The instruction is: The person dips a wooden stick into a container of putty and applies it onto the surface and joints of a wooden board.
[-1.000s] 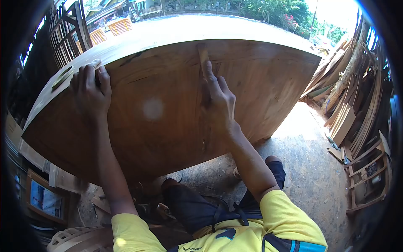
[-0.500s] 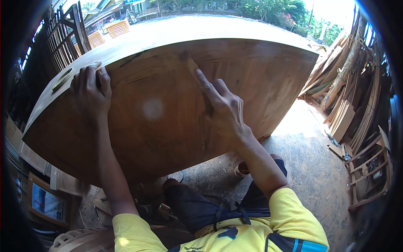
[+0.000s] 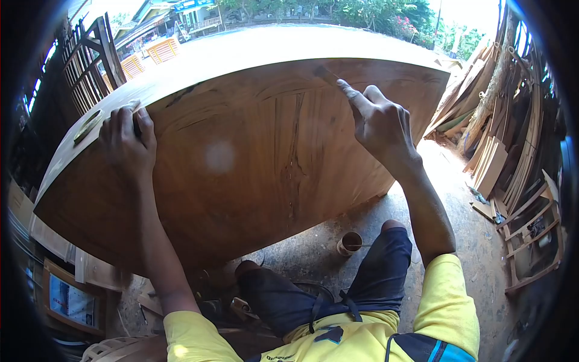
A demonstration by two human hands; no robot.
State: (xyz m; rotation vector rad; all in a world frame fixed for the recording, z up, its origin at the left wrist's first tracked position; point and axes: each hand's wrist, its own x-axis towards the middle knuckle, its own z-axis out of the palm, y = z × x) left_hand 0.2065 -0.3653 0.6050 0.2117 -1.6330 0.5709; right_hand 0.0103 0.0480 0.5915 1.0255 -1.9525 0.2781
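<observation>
While the wearer's yellow shirt (image 3: 329, 341) and dark shorts (image 3: 377, 271) fill the near part of the view, both arms reach forward to a large wooden panel (image 3: 241, 133). The panel stands before the knees, broad brown face toward the wearer, lower edge above the floor (image 3: 449, 229). Left hand (image 3: 128, 139): fingers curled at the panel's upper edge, toward its left end; cannot tell whether they enclose anything else. Right hand (image 3: 383, 123): closed around a slim flat tool (image 3: 329, 76), index finger stretched along it, other fingers folded in. The tool's dark far end lies against the panel face just under the upper edge, right of centre; type of tip too small to tell. Dark streaks and a split-like line run down the face, left of the right hand. On the floor below the panel, near the right knee: an open round container (image 3: 349, 244), thin stick across its mouth. Farther right, planks (image 3: 490, 163) lean in a stack. Beyond the panel, outdoors: orange slatted pieces (image 3: 161, 50), then trees (image 3: 362, 12).
</observation>
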